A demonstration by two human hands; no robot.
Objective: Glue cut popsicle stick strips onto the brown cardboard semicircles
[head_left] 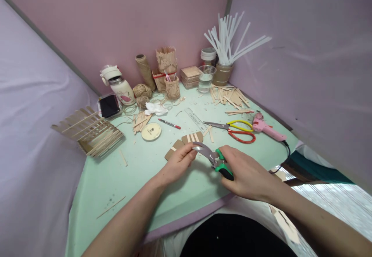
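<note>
My right hand (244, 171) is wrapped round the green and black handles of pruning shears (207, 153), whose curved metal blades point left. At the blade tips my left hand (180, 163) has its fingers pinched together; anything between them is too small or hidden to name. Just beyond the left hand lie two brown cardboard pieces with pale wooden strips across them, one cardboard piece (192, 137) behind and another cardboard piece (172, 151) partly covered by my hand. Large scissors (216, 125) with yellow and red handles rest past the shears.
A pink glue gun (269, 128) with a cord lies at right. Wooden sticks (229, 96), a cup of water (205, 79) and a pot of white glue sticks (223, 74) stand behind. A ruler (196, 119), pen (169, 123), round lid (151, 131), stick basket (100, 137) and bottle (123, 90) spread leftward.
</note>
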